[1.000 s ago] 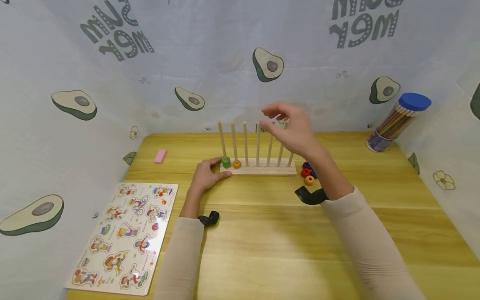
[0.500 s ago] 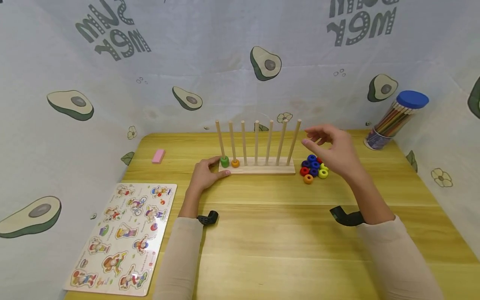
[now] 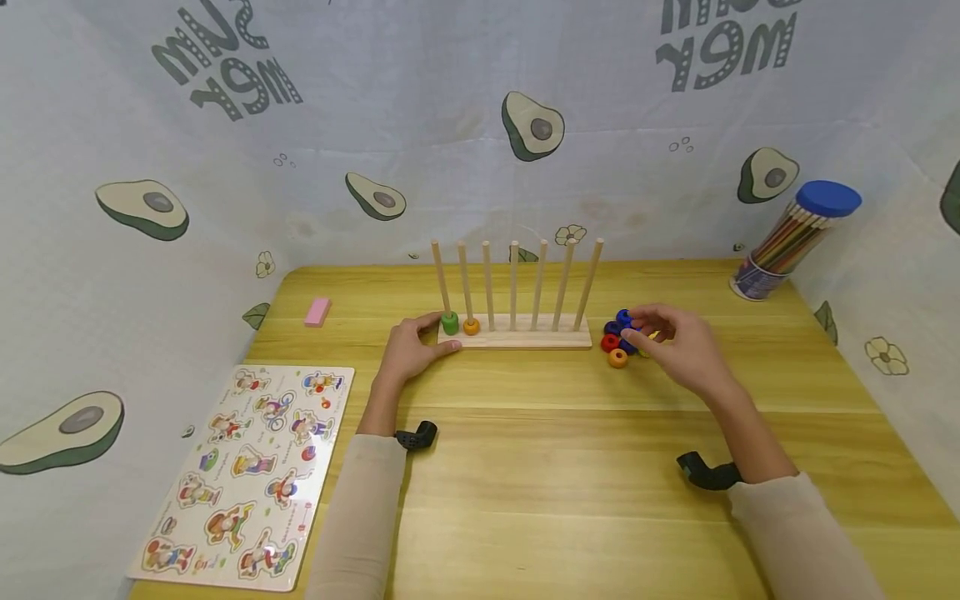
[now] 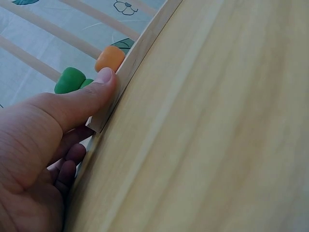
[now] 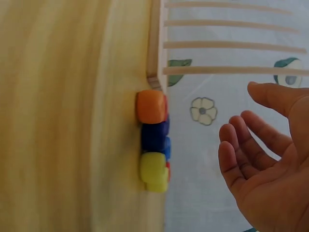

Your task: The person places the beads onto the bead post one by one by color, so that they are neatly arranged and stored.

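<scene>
At its left end, the wooden peg rack is gripped by my left hand, thumb along the front edge and fingers behind. Green beads sit on its leftmost peg, and an orange bead is on the peg beside them. My right hand hovers above a cluster of loose beads right of the rack, thumb and fingers apart, holding nothing. The cluster has a loose orange bead, a red bead, several blue beads and yellow beads, partly hidden in the head view by the right hand.
A picture puzzle board lies at the left of the wooden table. Behind it is a pink block. A blue-lidded jar of coloured sticks stands at the back right. A printed cloth hangs behind the table.
My right hand has moved from above the rack's pegs to the right, then down towards the loose beads. The left hand keeps its grip on the rack's end.
</scene>
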Tool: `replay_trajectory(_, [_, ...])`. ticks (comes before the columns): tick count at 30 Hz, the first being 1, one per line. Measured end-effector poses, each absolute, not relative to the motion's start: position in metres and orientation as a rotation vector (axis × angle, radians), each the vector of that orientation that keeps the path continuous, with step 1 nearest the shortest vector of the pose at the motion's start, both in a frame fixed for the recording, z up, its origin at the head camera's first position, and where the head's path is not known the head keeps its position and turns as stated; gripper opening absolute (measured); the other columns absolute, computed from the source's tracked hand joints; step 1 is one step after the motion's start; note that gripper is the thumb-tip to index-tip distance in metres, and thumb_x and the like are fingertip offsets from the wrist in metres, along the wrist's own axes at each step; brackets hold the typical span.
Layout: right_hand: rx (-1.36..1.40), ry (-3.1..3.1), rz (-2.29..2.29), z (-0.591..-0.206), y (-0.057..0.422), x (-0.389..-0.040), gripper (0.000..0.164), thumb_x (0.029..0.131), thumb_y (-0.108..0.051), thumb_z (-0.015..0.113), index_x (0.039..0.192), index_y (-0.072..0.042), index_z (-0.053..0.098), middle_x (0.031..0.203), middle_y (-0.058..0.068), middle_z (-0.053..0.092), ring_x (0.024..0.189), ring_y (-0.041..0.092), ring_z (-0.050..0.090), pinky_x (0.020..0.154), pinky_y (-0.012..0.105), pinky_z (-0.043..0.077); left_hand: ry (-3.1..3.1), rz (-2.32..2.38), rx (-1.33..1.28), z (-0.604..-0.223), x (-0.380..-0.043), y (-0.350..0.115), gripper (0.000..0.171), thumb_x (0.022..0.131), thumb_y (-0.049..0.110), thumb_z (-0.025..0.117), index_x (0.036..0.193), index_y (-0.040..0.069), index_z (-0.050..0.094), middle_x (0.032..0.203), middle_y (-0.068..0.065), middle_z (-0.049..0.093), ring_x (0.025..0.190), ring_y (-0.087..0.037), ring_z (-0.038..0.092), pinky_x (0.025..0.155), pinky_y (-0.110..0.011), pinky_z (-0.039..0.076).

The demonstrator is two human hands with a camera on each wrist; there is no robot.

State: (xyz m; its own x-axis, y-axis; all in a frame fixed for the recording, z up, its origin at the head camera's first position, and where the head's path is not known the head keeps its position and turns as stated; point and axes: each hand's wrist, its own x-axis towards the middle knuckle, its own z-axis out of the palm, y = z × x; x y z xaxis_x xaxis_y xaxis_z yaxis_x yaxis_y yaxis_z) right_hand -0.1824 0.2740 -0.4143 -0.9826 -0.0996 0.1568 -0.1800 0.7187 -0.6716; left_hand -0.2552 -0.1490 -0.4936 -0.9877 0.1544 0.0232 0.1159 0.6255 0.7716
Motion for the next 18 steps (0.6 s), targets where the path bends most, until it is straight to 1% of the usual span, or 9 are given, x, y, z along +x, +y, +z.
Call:
replay_trajectory(5, [0.22,-2.842,1.092,-0.431,0.279,-0.182,0.043,0.101,-0.037,0.068,0.129,-0.004,0.067,0.109,0.011,0.069,0.094,0.021,0.061,0.073,0.013,0.046,2.786,1.329,0.237,-0.494,-0.256,-0.149,0.075,0.084,0.049,0.085,0.148,0.019,0.059,0.147,-0.009,0.062,0.142,-0.033,0.051,0.116,-0.051,0.043])
replay_trajectory(10, [0.224,-2.847,1.113,-0.442,0.281,-0.18,0.041,0.1,-0.034,0.07,0.128,-0.003,0.068,0.108,0.013,0.07,0.093,0.022,0.062,0.073,0.014,0.047,2.778,1.347,0.23,-0.494,-0.256,-0.148,0.074,0.083,0.048,0.085,0.147,0.02,0.06,0.146,-0.009,0.062,0.142,-0.033,0.051,0.116,-0.052,0.043])
replay_trajectory(14, [0.23,-2.844,1.127,-0.446,0.281,-0.179,0.039,0.099,-0.03,0.071,0.126,-0.002,0.069,0.105,0.014,0.07,0.088,0.017,0.061,0.072,0.015,0.048,2.778,1.351,0.225,-0.494,-0.256,-0.148,0.075,0.083,0.048,0.086,0.147,0.02,0.06,0.146,-0.008,0.062,0.142,-0.033,0.051,0.117,-0.052,0.043])
replay_trajectory(18, [0.217,-2.866,1.149,-0.449,0.281,-0.179,0.04,0.098,-0.031,0.073,0.125,-0.002,0.07,0.103,0.014,0.071,0.083,0.015,0.06,0.069,0.017,0.049,2.78,1.351,0.226,-0.494,-0.256,-0.148,0.075,0.083,0.049,0.085,0.147,0.02,0.06,0.146,-0.008,0.062,0.143,-0.033,0.051,0.117,-0.051,0.042])
